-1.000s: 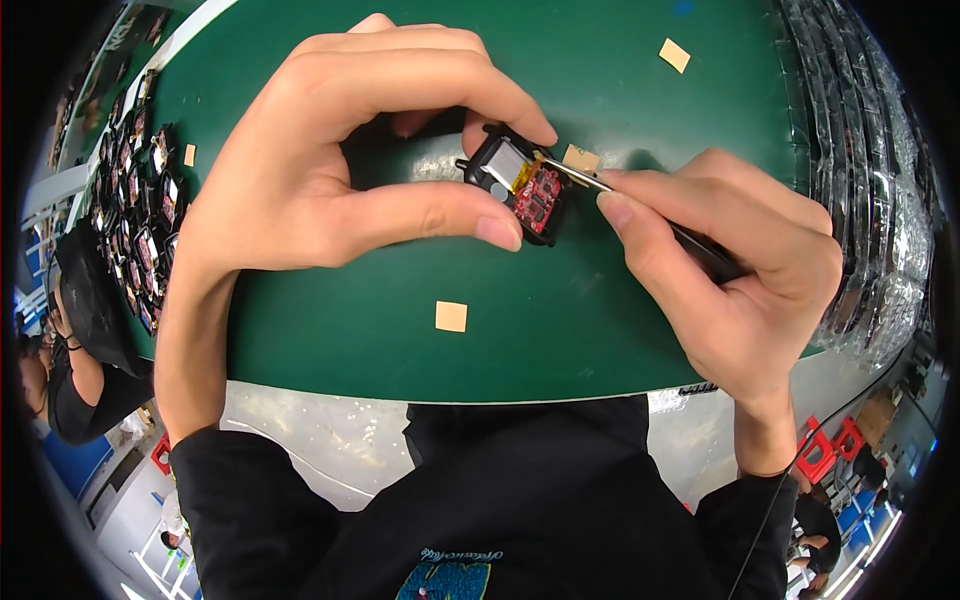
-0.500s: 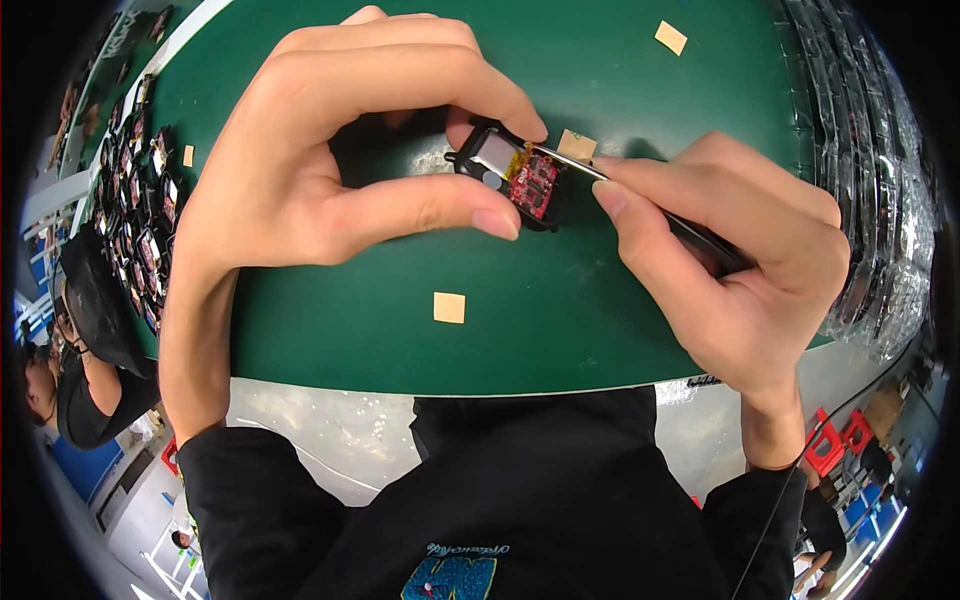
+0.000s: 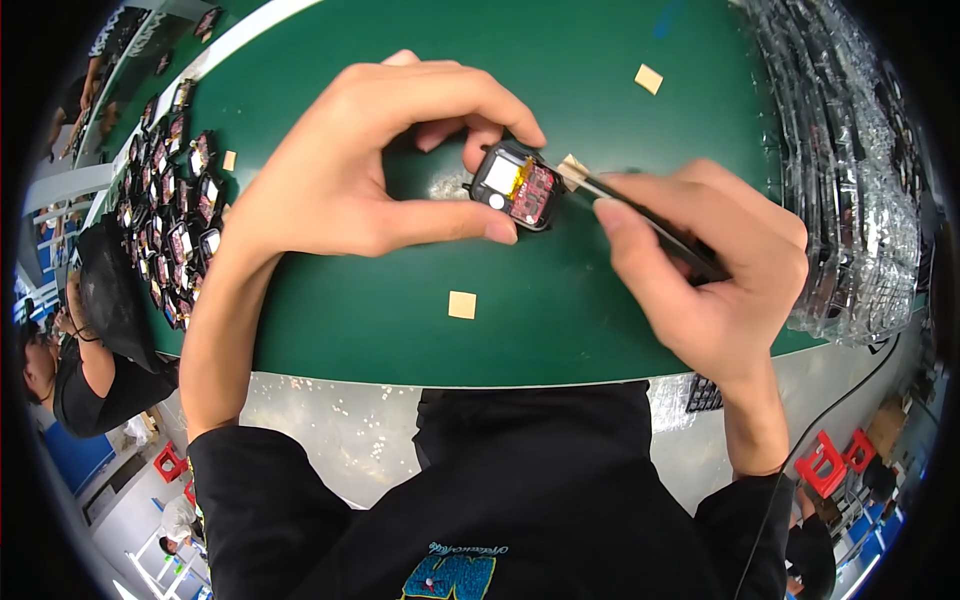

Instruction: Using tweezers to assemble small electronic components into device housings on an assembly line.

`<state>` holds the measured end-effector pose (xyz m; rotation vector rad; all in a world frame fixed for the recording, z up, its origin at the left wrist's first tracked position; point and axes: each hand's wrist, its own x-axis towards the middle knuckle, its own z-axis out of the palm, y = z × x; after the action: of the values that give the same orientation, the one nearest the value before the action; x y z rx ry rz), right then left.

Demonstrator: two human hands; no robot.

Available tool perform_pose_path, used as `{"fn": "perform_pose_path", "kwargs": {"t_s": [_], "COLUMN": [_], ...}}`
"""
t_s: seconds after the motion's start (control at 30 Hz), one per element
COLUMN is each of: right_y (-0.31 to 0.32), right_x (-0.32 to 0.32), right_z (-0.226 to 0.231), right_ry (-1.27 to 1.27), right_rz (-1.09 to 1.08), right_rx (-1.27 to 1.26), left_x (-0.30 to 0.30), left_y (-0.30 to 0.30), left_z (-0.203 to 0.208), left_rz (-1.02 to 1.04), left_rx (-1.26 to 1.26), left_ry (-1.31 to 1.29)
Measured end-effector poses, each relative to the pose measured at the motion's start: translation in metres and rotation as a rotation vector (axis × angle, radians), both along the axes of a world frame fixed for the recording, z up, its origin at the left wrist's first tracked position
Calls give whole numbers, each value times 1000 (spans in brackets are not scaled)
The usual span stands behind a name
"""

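My left hand holds a small black device housing between thumb and fingers, its inside facing up. Within it sit a red circuit board, a silvery-white cell, yellow tape and a small white disc. My right hand grips dark tweezers with a bright metal front part. Their blurred tips are close to the housing's right edge; I cannot tell whether they touch it. Behind the tips, a small beige square lies on the green table, partly covered.
Many similar open devices crowd the table's left side. Stacked clear plastic trays line the right. Beige squares lie in front of me and farther back. A co-worker sits at the left; red stools stand on the floor.
The tweezer tips have moved right, off the housing's upper inner edge. The housing has turned a little and its inside shows brighter. The whole view has shifted slightly.
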<state>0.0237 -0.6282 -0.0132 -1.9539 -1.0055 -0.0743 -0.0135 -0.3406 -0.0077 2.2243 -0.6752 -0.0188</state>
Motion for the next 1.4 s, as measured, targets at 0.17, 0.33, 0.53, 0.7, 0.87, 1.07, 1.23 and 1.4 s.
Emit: {"fn": "perform_pose_path", "kwargs": {"t_s": [0.17, 0.33, 0.53, 0.7, 0.87, 1.07, 1.23, 1.4], "right_y": [4, 20, 34, 38, 29, 28, 27, 27], "right_x": [0, -14, -24, -22, -25, -32, -37, -38], "right_z": [3, 6, 12, 12, 12, 12, 6, 10], "right_ry": [-34, 126, 14, 22, 57, -3, 4, 6], "right_rz": [-52, -50, -78, -55, -63, -81, -84, -94], "right_rx": [152, 28, -155, -125, -68, -109, 3, -42], "left_x": [2, -7, -4, -5, 35, 101, 115, 118], "left_y": [-4, 2, 8, 15, 50, 144, 172, 176], "left_z": [-2, -10, 11, 15, 29, 9, -10, -13], "left_rz": [-20, 4, -57, -69, 173, 707, 687, 656], "left_rx": [-76, -45, -80, -188, -180, 533, 479, 638], "left_ry": [-65, -42, 167, 240, 68, -385, -319, -446]}}
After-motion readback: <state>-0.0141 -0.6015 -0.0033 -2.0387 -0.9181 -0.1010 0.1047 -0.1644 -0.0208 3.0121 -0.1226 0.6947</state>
